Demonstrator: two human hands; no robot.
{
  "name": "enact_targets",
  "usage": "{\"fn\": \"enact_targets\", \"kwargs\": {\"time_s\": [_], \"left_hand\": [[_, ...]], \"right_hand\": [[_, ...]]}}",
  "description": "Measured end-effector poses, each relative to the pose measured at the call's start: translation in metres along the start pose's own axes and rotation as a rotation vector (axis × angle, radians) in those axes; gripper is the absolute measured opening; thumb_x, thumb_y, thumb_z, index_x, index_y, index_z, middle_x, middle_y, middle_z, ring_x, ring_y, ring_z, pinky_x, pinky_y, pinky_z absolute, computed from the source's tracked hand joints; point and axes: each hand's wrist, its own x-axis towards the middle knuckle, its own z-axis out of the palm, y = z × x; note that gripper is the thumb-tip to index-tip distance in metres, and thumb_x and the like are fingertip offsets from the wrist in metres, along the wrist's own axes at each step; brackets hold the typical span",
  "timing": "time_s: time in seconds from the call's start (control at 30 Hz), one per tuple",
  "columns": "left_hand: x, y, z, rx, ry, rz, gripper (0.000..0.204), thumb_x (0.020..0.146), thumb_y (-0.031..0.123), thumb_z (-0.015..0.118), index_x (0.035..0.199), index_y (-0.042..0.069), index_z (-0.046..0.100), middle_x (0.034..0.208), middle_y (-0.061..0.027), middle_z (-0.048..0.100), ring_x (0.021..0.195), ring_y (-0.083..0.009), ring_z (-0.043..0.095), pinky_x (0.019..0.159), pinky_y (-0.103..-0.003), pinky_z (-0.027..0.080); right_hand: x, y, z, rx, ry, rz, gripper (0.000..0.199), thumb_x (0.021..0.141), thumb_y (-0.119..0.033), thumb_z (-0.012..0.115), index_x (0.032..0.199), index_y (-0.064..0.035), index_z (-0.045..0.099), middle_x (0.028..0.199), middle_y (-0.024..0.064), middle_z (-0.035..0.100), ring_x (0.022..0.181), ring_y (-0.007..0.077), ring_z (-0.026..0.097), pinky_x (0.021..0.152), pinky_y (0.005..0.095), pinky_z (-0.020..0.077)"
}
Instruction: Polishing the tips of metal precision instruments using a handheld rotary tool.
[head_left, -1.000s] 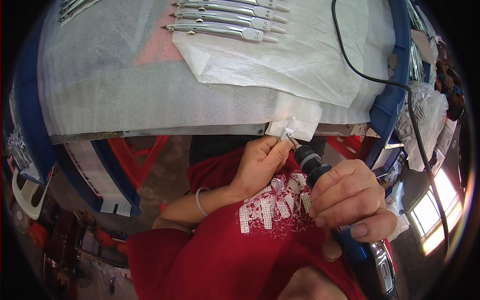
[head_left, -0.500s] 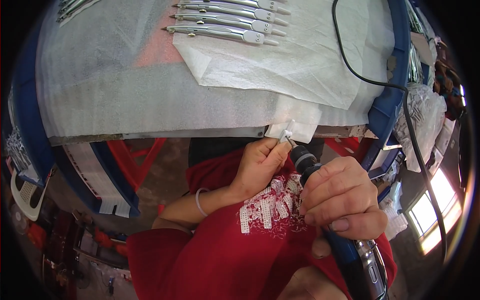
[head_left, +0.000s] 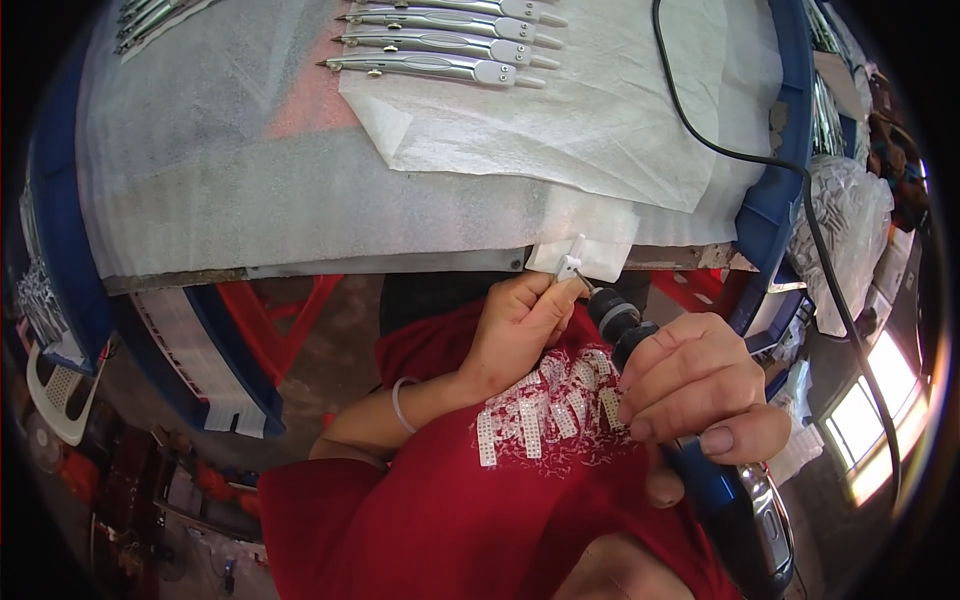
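Near the table's front edge my left hand [head_left: 518, 328] pinches a silver drawing compass with a pale handle [head_left: 569, 266]. Most of the compass is hidden by the fingers. My right hand [head_left: 700, 388] is wrapped round a blue and black electric screwdriver [head_left: 712, 500], held at a slant. Its thin bit points up and left at the compass head; whether the tip touches a screw is too small to tell. Behind the hands, several silver drawing compasses [head_left: 425, 66] lie side by side on white foam sheeting [head_left: 500, 135].
A black cable [head_left: 700, 140] runs over the table's right side and hangs down. A small white pad [head_left: 600, 258] lies at the front edge. Blue trays [head_left: 790, 170] flank the table. A clear plastic bag of parts [head_left: 843, 225] is at right, and a red stool [head_left: 285, 325] below.
The screwdriver and my right hand have shifted slightly right and down, showing more of the bit. My left hand keeps its pinch on the compass. The whole view has shifted slightly.
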Motion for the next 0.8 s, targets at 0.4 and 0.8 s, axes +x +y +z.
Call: {"fn": "enact_targets", "kwargs": {"time_s": [0.4,0.8], "left_hand": [[0.000,-0.004,0.000,-0.026,0.023,-0.018,0.022,0.099,0.017,0.057,0.088,0.001,0.066,0.061,0.0065,0.048,0.053,-0.0004,0.038,0.046,-0.020,0.030],[-0.002,0.008,-0.015,0.052,-0.182,-0.037,0.031,0.103,0.024,0.047,0.110,-0.001,0.063,0.071,0.0012,0.053,0.055,-0.0045,0.047,0.051,-0.019,0.038]], "right_hand": [[0.005,0.005,0.002,0.007,0.007,-0.006,0.035,0.077,-0.008,0.078,0.095,0.0001,0.050,0.070,0.0174,0.064,0.055,0.0251,0.063,0.047,0.0335,0.0519],[-0.008,-0.029,-0.024,-0.133,0.046,0.102,0.061,0.081,-0.021,0.079,0.122,-0.0024,0.038,0.080,0.0125,0.062,0.066,0.0235,0.063,0.062,0.0380,0.0535]]}}
